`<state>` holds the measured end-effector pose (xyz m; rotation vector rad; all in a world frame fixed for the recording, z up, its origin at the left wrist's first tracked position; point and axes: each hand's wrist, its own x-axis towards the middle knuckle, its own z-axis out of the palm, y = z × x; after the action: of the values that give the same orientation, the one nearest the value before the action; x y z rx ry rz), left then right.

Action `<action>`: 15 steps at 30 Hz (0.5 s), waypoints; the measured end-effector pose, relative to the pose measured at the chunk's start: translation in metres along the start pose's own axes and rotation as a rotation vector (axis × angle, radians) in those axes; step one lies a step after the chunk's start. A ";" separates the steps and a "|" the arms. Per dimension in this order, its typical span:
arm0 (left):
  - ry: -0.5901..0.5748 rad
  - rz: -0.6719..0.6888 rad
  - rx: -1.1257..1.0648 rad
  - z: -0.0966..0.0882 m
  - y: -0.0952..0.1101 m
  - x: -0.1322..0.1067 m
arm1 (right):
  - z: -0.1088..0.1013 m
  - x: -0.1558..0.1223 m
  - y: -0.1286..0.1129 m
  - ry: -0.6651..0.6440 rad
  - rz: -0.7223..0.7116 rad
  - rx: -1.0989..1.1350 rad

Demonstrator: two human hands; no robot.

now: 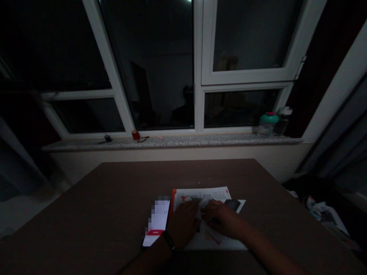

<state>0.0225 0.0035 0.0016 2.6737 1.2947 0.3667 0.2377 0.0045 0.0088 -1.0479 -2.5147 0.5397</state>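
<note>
My left hand (183, 223) and my right hand (222, 218) rest side by side on printed paper sheets (218, 194) lying on a dark brown table (114, 198). The fingers of both hands are curled and pinch a small folded piece of paper (204, 203) between them. A dark band circles my left wrist. Just left of my left hand lies a lit phone (157, 223), flat on the table. The scene is dim, so the fine detail of the fold is hard to read.
A stone window sill (172, 142) runs behind the table, under dark windows. On it stand a small red object (135, 135), a teal-lidded jar (266, 124) and a dark bottle (282, 120). Papers and clutter (323, 214) lie on the floor at right.
</note>
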 end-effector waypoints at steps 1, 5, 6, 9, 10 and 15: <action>-0.010 -0.031 0.008 -0.001 0.000 0.000 | 0.000 0.000 0.000 0.004 -0.002 0.008; -0.022 -0.125 0.043 0.001 -0.001 -0.001 | 0.000 -0.001 0.000 0.012 -0.016 0.033; -0.010 -0.138 0.054 0.003 -0.002 -0.001 | 0.000 -0.001 0.000 0.012 -0.019 0.037; 0.035 -0.180 0.114 0.009 -0.005 -0.002 | 0.000 -0.001 0.000 0.015 -0.018 0.040; 0.049 -0.192 0.142 0.011 -0.007 -0.002 | 0.000 -0.001 0.000 0.017 -0.015 0.040; 0.098 -0.196 0.265 0.013 -0.009 -0.004 | 0.000 -0.001 -0.001 0.021 0.008 0.045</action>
<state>0.0170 0.0056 -0.0133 2.7307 1.7289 0.3245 0.2380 0.0031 0.0084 -1.0425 -2.4698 0.5819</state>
